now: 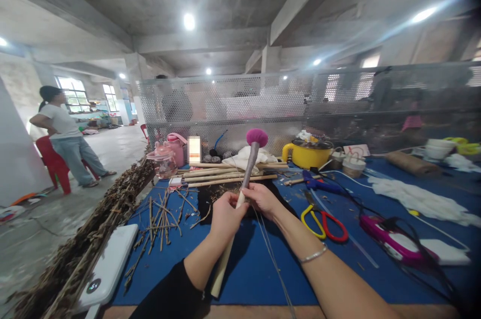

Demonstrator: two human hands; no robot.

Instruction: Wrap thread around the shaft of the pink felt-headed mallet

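Observation:
A wooden stick (pixel 223 270) slants up from the table's front edge. Grey wrapping covers its upper part (pixel 250 165), and a round magenta pompom-like head (pixel 257 136) tops it. My left hand (pixel 226 215) is closed round the bare wood just below the wrapping. Slightly higher, my right hand (pixel 263 199) pinches the stick where the grey wrapping ends. Thin grey threads (pixel 271 254) run from near my right fingers down to the front edge. Beneath the hands lies a dark cloth (pixel 206 200) with scraps on it.
Twigs (pixel 161 219), a white power bank (pixel 112 259) and dried stalks (pixel 105 219) lie left. Wooden sticks (pixel 210 175) lie behind. On the right are scissors (pixel 333 227), a blue glue gun (pixel 325 183), a yellow pot (pixel 310 155) and a magenta device (pixel 394 241). A person (pixel 71 133) stands far left.

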